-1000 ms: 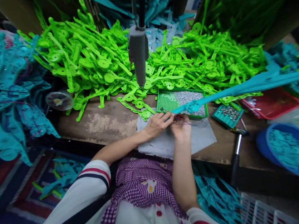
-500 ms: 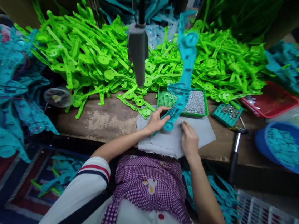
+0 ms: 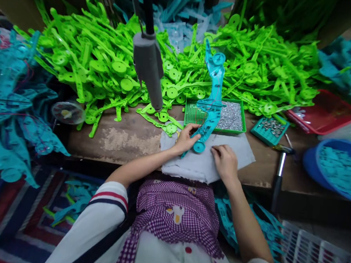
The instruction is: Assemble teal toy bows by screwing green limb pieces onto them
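My left hand (image 3: 187,141) is closed around the near end of a long, curved turquoise plastic part (image 3: 218,85). The part has round hubs near both ends and thin reddish wire along it. Its far end stands out over the green tray (image 3: 184,115) and the green pile. To its right, my right hand (image 3: 225,160) rests over the grey cloth (image 3: 187,168), thumb and fingertips drawn together. Whatever is between those fingertips, if anything, is too small to make out. Small silvery pieces (image 3: 231,117) fill the tray's right side.
A grey powered screwdriver (image 3: 147,67) hangs left of the part. Behind lies a heap of lime-green plastic parts (image 3: 107,66). Rightward are a small teal tray (image 3: 262,137) of metal bits, a hammer (image 3: 280,173), a red tray (image 3: 337,131) and a blue bowl (image 3: 311,164). Turquoise parts (image 3: 1,124) are piled at left.
The turquoise part's far end has come lower in view while my left hand keeps its grip. My right hand has shifted slightly right. The hanging screwdriver appears farther left.
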Action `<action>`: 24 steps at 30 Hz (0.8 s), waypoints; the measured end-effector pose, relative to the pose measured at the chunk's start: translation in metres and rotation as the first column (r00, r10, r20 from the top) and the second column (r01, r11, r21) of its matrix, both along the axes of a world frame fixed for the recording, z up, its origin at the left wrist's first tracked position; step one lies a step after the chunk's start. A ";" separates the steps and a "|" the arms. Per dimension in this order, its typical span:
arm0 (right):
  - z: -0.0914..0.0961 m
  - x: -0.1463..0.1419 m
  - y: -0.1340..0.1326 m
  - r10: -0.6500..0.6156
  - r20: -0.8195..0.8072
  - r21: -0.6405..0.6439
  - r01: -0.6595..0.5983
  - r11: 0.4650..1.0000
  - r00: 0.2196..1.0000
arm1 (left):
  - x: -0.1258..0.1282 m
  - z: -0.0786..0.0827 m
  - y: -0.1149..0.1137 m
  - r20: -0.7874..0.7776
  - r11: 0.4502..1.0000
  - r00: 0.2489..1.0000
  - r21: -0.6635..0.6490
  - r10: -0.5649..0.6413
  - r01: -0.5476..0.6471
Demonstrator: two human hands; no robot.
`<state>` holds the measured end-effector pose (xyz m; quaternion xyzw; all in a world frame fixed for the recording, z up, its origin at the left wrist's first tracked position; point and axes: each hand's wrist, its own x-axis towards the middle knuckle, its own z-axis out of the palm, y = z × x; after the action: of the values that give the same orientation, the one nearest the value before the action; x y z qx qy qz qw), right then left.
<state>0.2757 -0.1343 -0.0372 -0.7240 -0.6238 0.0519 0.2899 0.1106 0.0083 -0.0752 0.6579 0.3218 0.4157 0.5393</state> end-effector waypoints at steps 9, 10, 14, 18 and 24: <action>0.035 -0.015 0.053 0.042 -0.135 0.369 0.011 0.929 0.990 | 0.003 0.000 -0.003 0.002 0.999 1.000 0.038 0.017 -0.017; 0.034 -0.018 0.063 0.039 -0.124 0.386 0.012 0.922 0.991 | 0.003 0.000 -0.003 0.010 0.999 1.000 0.041 0.023 -0.023; 0.020 -0.024 0.083 0.015 -0.053 0.368 0.006 0.930 0.998 | 0.003 -0.001 -0.004 0.020 0.998 0.999 0.046 0.043 -0.043; 0.014 -0.019 0.059 0.004 -0.066 0.365 0.020 0.931 0.998 | 0.003 -0.002 -0.004 0.007 0.999 0.999 0.038 0.038 -0.038; 0.011 0.003 -0.006 -0.209 -0.161 0.358 0.254 0.898 0.965 | 0.004 -0.004 -0.004 0.004 1.000 1.000 -0.007 0.027 -0.027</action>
<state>0.2790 -0.1398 -0.0257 -0.7197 -0.5132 -0.0604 0.4636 0.1146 0.0048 -0.0795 0.6507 0.3311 0.4231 0.5366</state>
